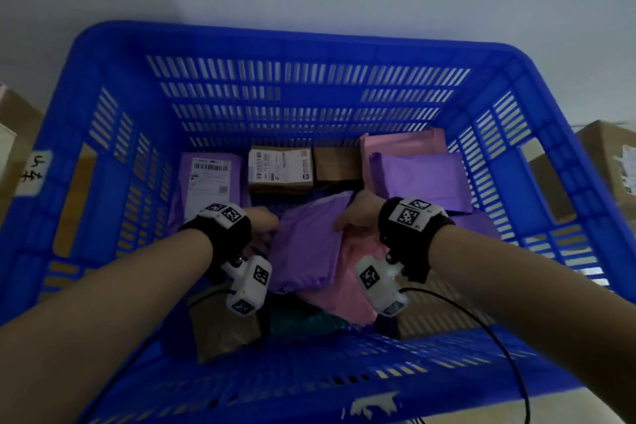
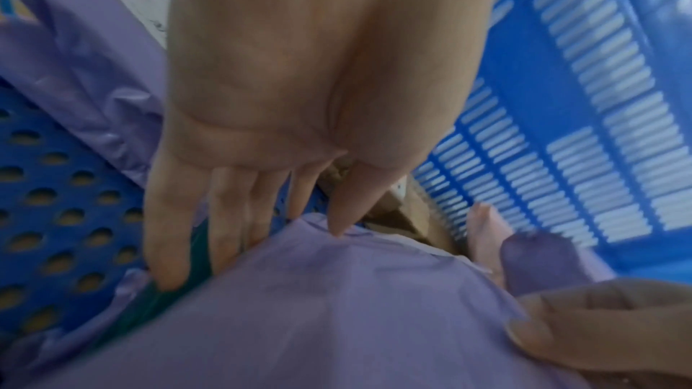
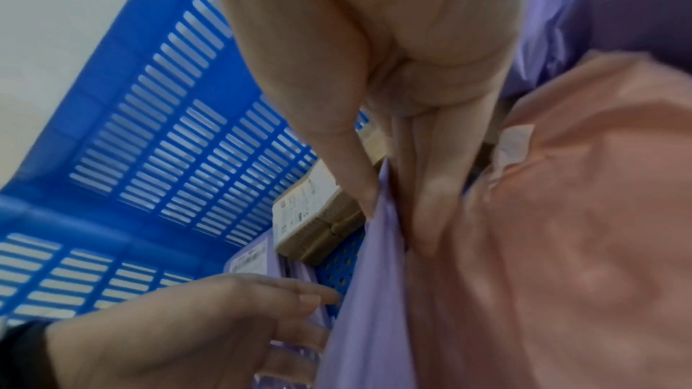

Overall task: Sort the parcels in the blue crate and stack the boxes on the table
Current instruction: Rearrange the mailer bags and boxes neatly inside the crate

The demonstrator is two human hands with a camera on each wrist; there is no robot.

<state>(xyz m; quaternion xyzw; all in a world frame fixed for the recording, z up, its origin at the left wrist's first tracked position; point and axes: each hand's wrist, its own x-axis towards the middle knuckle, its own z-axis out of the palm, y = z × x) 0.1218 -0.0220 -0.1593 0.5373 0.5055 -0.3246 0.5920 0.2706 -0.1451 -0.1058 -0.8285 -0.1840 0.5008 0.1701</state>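
A: Where are we in the job?

B: Sorting, we'd say. Both hands are down in the crate [image 1: 344, 41], on the purple bag [image 1: 309, 244] lying on top of the pile in the middle.

A: How do we hold it?

B: Our right hand [image 1: 358, 213] pinches the bag's far edge, thumb on one side and fingers [image 3: 430, 218] on the other. Our left hand [image 1: 261, 220] has its fingers straight and spread, with the thumb tip touching the bag's near corner [image 2: 337, 232]; nothing is gripped there.

A: And next?

B: Probably lift the bag clear of the pink bag [image 1: 351, 279] under it. It's limp film, so it will sag; the left hand should close on its side first, or slide under.

A: How does the bag look?

B: Plain, matte purple, wrinkled, softly stuffed, no label showing on this face. It lies slanted across the pink bag.

A: The boxes?

B: A labelled box [image 1: 280, 170] sits against the far wall, untouched, so stacking isn't yet in hand.
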